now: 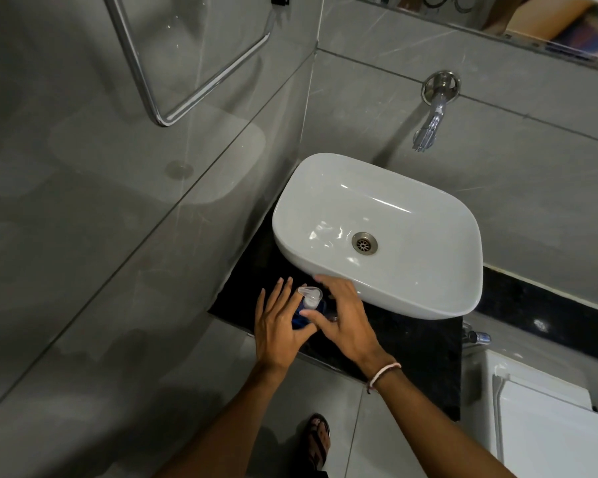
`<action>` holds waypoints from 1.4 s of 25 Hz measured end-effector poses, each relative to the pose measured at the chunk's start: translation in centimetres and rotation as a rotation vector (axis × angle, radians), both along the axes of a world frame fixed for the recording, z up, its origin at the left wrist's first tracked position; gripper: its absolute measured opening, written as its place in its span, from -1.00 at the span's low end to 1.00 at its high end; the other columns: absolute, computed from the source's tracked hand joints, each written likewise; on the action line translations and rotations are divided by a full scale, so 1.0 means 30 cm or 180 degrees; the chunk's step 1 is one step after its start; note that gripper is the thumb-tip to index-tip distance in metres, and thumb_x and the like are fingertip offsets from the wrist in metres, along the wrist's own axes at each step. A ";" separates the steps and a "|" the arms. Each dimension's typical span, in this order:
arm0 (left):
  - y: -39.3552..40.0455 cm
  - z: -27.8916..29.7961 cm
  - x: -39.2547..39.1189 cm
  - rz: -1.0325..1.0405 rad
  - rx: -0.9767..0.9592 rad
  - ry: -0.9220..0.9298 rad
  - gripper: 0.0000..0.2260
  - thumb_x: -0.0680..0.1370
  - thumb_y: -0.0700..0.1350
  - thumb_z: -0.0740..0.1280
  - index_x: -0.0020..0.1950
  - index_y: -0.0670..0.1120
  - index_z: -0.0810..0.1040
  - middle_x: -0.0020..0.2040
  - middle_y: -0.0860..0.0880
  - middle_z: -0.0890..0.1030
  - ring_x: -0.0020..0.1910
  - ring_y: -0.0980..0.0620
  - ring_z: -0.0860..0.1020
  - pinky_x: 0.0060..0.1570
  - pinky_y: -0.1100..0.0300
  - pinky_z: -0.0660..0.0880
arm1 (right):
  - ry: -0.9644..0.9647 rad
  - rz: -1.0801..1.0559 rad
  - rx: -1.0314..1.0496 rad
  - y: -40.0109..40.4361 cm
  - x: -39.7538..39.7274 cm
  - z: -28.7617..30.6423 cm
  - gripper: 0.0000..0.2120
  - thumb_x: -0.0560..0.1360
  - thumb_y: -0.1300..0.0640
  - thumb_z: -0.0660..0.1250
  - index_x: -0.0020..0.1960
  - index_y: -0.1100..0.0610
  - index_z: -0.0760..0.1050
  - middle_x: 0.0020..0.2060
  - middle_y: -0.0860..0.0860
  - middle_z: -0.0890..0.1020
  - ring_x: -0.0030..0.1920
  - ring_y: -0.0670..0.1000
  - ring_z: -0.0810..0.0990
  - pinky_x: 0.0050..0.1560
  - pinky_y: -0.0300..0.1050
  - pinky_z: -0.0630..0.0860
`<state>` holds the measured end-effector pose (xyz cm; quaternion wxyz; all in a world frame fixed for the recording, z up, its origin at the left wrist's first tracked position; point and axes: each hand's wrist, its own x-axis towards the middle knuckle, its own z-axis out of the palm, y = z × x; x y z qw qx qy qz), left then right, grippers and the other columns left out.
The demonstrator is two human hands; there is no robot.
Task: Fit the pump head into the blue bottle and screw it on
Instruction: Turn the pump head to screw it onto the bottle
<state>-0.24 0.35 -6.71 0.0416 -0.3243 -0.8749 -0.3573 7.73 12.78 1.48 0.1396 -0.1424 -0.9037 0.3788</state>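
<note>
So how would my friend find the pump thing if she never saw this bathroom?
Find the big white sink on the black counter. At its near left corner, two hands frame a blue bottle. The pump head is the clear plastic piece on top, the only see-through thing there.

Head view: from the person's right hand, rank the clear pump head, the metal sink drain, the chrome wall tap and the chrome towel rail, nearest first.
From the right hand:
1. Clear pump head, just left of its fingers, atop the blue bottle.
2. Metal sink drain, in the white basin beyond the hand.
3. Chrome wall tap, on the wall behind the basin.
4. Chrome towel rail, far up on the left wall.
</note>
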 end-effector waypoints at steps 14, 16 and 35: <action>0.002 0.019 0.004 0.0085 0.0142 -0.0066 -0.29 0.40 0.41 0.31 0.34 -0.08 0.56 0.38 -0.14 0.54 0.44 -0.08 0.42 0.43 -0.21 0.32 | -0.1188 -0.0244 0.0309 0.052 -0.116 0.201 -0.66 0.61 0.01 0.34 -0.27 0.16 0.56 -0.42 0.13 0.65 -0.37 0.12 0.67 -0.25 -0.09 0.57; 0.003 0.017 0.005 0.0068 0.0170 -0.0011 -0.30 0.41 0.40 0.31 0.34 -0.09 0.56 0.37 -0.15 0.55 0.43 -0.09 0.43 0.43 -0.20 0.32 | -0.1454 0.0153 0.0167 0.074 -0.078 0.221 -0.62 0.61 -0.06 0.34 -0.31 0.09 0.56 -0.46 0.11 0.69 -0.44 -0.02 0.67 -0.26 -0.22 0.56; 0.003 0.017 0.005 0.0083 0.0172 0.0034 -0.31 0.40 0.36 0.31 0.33 -0.11 0.57 0.33 -0.17 0.58 0.38 -0.11 0.49 0.41 -0.20 0.34 | -0.0867 0.0551 0.0320 0.061 -0.063 0.192 -0.69 0.43 -0.03 0.56 0.12 0.06 0.68 -0.15 -0.06 0.72 -0.12 -0.10 0.69 -0.03 -0.22 0.65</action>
